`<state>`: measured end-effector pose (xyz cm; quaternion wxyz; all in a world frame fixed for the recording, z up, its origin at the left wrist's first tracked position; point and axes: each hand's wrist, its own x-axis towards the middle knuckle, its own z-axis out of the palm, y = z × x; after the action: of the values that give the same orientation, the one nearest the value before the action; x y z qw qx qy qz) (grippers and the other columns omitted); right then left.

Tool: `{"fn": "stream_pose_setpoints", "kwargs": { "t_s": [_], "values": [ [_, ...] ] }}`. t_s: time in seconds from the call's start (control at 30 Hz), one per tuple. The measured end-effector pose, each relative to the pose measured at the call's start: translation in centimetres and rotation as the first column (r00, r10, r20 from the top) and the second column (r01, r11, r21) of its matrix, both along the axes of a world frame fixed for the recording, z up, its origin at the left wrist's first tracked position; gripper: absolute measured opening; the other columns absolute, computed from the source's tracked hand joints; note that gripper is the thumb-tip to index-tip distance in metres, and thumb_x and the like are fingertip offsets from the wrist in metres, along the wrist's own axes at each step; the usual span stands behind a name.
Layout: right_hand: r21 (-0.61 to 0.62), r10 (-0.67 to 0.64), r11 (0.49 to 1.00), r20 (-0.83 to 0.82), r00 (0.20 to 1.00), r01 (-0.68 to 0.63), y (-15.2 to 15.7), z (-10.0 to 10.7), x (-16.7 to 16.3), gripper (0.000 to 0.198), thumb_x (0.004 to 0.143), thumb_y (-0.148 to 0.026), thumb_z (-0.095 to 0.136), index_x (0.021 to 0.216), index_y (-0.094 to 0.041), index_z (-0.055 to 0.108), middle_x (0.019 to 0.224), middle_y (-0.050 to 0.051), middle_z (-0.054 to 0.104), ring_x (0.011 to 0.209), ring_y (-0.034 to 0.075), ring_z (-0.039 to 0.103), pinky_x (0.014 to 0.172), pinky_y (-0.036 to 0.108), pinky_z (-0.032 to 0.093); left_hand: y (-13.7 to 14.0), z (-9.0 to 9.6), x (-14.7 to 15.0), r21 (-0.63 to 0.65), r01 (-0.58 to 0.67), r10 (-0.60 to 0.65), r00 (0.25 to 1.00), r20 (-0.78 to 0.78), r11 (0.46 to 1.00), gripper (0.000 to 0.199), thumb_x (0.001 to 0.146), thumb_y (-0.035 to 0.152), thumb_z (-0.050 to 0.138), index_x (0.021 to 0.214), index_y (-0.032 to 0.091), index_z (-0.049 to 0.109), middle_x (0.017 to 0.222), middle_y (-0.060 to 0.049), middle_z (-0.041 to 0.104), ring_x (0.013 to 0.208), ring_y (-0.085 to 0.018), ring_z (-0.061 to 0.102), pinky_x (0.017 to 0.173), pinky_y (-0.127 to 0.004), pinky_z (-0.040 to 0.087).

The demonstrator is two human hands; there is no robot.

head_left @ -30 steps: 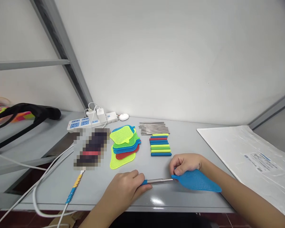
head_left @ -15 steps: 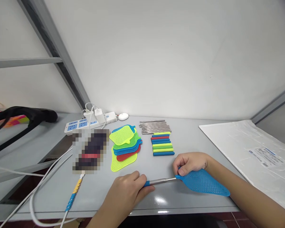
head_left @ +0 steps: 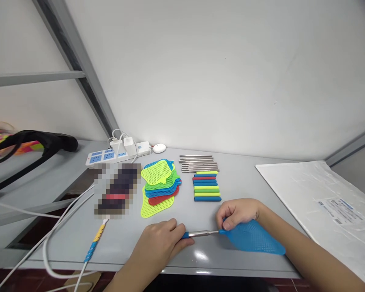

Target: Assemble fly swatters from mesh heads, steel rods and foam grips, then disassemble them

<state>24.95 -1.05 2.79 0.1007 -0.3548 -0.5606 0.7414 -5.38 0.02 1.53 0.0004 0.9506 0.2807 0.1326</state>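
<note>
A blue fly swatter point(head_left: 252, 239) lies between my hands, close above the front of the table. My left hand point(head_left: 162, 241) is closed around its blue handle, with only the handle's end showing past the fingers. From there a telescopic metal rod point(head_left: 200, 233) runs right to the neck of the perforated blue head. My right hand point(head_left: 237, 214) pinches that neck between thumb and fingers, and the head hangs below the wrist. Behind my hands lie a row of coloured grip sleeves point(head_left: 207, 189), several metal rods point(head_left: 199, 164) and a pile of loose swatter heads point(head_left: 158, 190).
A pixelated phone-like object point(head_left: 118, 188) with a cable lies on the left. Behind it are a white power strip point(head_left: 121, 156) with chargers and a white oval object point(head_left: 159, 148). A black frame point(head_left: 48, 146) stands far left. A white packet point(head_left: 316, 194) covers the table's right side.
My right hand has come slightly left with the swatter head, and the bare rod between my hands looks shorter. My left hand keeps its hold on the handle. The view has shifted a little.
</note>
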Motion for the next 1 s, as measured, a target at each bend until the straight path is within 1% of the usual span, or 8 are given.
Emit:
{"fn": "stream_pose_setpoints", "kwargs": {
  "t_s": [0.17, 0.3, 0.43, 0.6, 0.73, 0.8, 0.9, 1.0],
  "values": [
    [0.014, -0.021, 1.000, 0.020, 1.000, 0.020, 0.0, 0.1, 0.0, 0.043, 0.069, -0.052, 0.077, 0.080, -0.012, 0.068, 0.071, -0.002, 0.057, 0.063, 0.009, 0.047, 0.063, 0.023, 0.038, 0.0, -0.1, 0.0, 0.024, -0.008, 0.008, 1.000, -0.002, 1.000, 0.032, 0.094, 0.047, 0.050, 0.075, 0.022, 0.055, 0.066, 0.002, 0.059, 0.053, -0.016, 0.059, 0.047, -0.028, 0.026],
    [0.038, -0.046, 0.998, 0.014, 0.999, 0.046, -0.3, 0.2, 0.1, 0.041, 0.071, -0.051, 0.076, 0.081, -0.012, 0.068, 0.072, -0.001, 0.058, 0.064, 0.009, 0.049, 0.062, 0.022, 0.039, 0.1, -0.2, -0.1, 0.027, -0.001, 0.002, 1.000, -0.012, 1.000, 0.032, 0.094, 0.048, 0.051, 0.074, 0.023, 0.055, 0.065, 0.002, 0.059, 0.051, -0.016, 0.058, 0.045, -0.028, 0.025],
    [0.059, -0.058, 0.997, 0.011, 0.998, 0.058, -0.5, 0.5, 0.0, 0.041, 0.071, -0.051, 0.076, 0.081, -0.012, 0.069, 0.072, -0.001, 0.060, 0.064, 0.011, 0.052, 0.062, 0.023, 0.041, 0.4, -0.4, 0.0, 0.009, 0.007, -0.007, 1.000, -0.017, 1.000, 0.029, 0.093, 0.046, 0.053, 0.075, 0.023, 0.056, 0.066, 0.002, 0.060, 0.052, -0.016, 0.059, 0.045, -0.028, 0.024],
    [0.078, -0.045, 0.996, 0.036, 0.998, 0.042, -0.7, 0.9, -0.2, 0.043, 0.072, -0.054, 0.075, 0.081, -0.012, 0.069, 0.072, -0.001, 0.060, 0.065, 0.011, 0.052, 0.062, 0.023, 0.042, 0.4, -0.2, 0.1, -0.018, 0.009, -0.009, 1.000, 0.008, 1.000, 0.033, 0.094, 0.047, 0.050, 0.073, 0.023, 0.056, 0.065, 0.002, 0.060, 0.052, -0.015, 0.058, 0.047, -0.028, 0.023],
    [0.082, 0.008, 0.997, 0.078, 0.997, -0.014, -0.5, 0.8, -0.1, 0.045, 0.072, -0.054, 0.075, 0.082, -0.011, 0.069, 0.072, -0.001, 0.059, 0.065, 0.010, 0.052, 0.064, 0.022, 0.042, 0.3, 0.4, 0.2, -0.002, -0.011, 0.010, 0.999, -0.037, 1.000, 0.031, 0.093, 0.047, 0.054, 0.074, 0.023, 0.058, 0.066, 0.001, 0.061, 0.054, -0.016, 0.059, 0.048, -0.028, 0.021],
    [0.084, 0.055, 0.994, 0.111, 0.992, -0.064, 0.0, 1.2, -0.1, 0.042, 0.074, -0.051, 0.075, 0.084, -0.011, 0.069, 0.072, -0.002, 0.060, 0.066, 0.009, 0.052, 0.065, 0.022, 0.042, 0.2, 0.8, 0.2, 0.015, -0.019, 0.020, 0.997, -0.069, 1.000, 0.029, 0.091, 0.046, 0.056, 0.075, 0.023, 0.059, 0.067, 0.001, 0.062, 0.055, -0.018, 0.060, 0.048, -0.029, 0.019],
    [0.089, 0.133, 0.985, 0.171, 0.976, -0.150, 0.9, 2.7, -0.4, 0.036, 0.078, -0.046, 0.073, 0.087, -0.012, 0.070, 0.073, -0.002, 0.062, 0.068, 0.010, 0.055, 0.066, 0.021, 0.043, 0.0, 1.7, 0.4, 0.042, -0.022, 0.026, 0.995, -0.096, 0.999, 0.028, 0.088, 0.046, 0.061, 0.073, 0.023, 0.060, 0.065, 0.000, 0.062, 0.052, -0.020, 0.061, 0.047, -0.029, 0.013],
    [0.081, 0.208, 0.970, 0.222, 0.953, -0.230, 1.9, 4.9, -1.1, 0.033, 0.079, -0.044, 0.073, 0.089, -0.013, 0.071, 0.076, -0.001, 0.065, 0.068, 0.011, 0.057, 0.065, 0.021, 0.045, -0.5, 2.7, 0.5, 0.061, -0.025, 0.031, 0.995, -0.097, 0.998, 0.030, 0.087, 0.047, 0.062, 0.070, 0.023, 0.059, 0.061, 0.001, 0.062, 0.048, -0.020, 0.061, 0.047, -0.030, 0.009]
  ]
}}
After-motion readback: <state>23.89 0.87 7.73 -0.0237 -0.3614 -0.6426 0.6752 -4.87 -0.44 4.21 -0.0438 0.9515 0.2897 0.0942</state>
